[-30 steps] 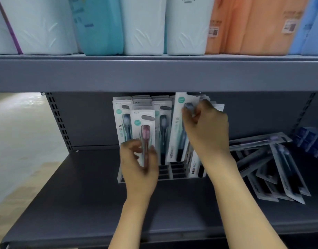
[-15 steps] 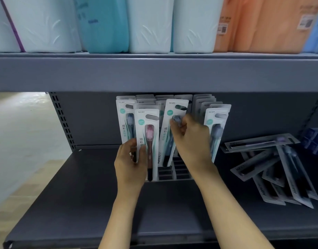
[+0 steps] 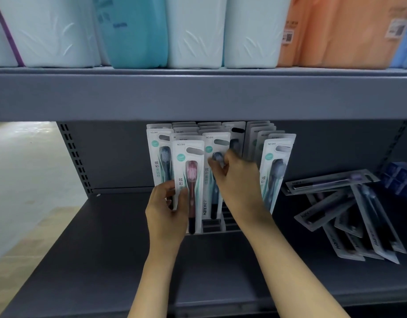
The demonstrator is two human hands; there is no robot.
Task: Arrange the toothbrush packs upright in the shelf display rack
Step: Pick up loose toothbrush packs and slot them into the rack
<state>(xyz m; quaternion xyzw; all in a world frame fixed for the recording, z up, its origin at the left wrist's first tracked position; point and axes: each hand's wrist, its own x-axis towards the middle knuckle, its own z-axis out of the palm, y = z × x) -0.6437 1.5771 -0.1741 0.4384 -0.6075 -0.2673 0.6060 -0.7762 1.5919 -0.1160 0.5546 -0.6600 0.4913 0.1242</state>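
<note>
**Both your hands on packs at the front of the rack**

Your left hand point(image 3: 166, 212) pinches the lower left edge of the pink toothbrush pack point(image 3: 190, 187), thumb on its face and fingers curled behind it; that pack stands upright in the nearest row, its foot down in the rack. Your right hand point(image 3: 238, 182) grips the blue-grey toothbrush pack point(image 3: 212, 157) just to the right of it, fingertips curled over the brush head near the top of the card, and that pack leans slightly with its foot in a slot

Around them, more toothbrush packs stand upright in rows running back under the upper shelf: a dark-brush pack point(image 3: 160, 159) at the left front, a grey-brush pack point(image 3: 276, 168) at the right front, tilted a little, and several cards behind whose prints you cannot read. The display rack point(image 3: 215, 224) shows bare slots near your right wrist

To the right, well apart from the rack, a heap of loose packs point(image 3: 349, 214) lies flat and crossed on the dark lower shelf point(image 3: 106, 260). Farther right sits a blue item point(image 3: 401, 180), too blurred to name. On the upper shelf point(image 3: 197, 95) stand white, teal and orange soft packages point(image 3: 193, 31)
</note>
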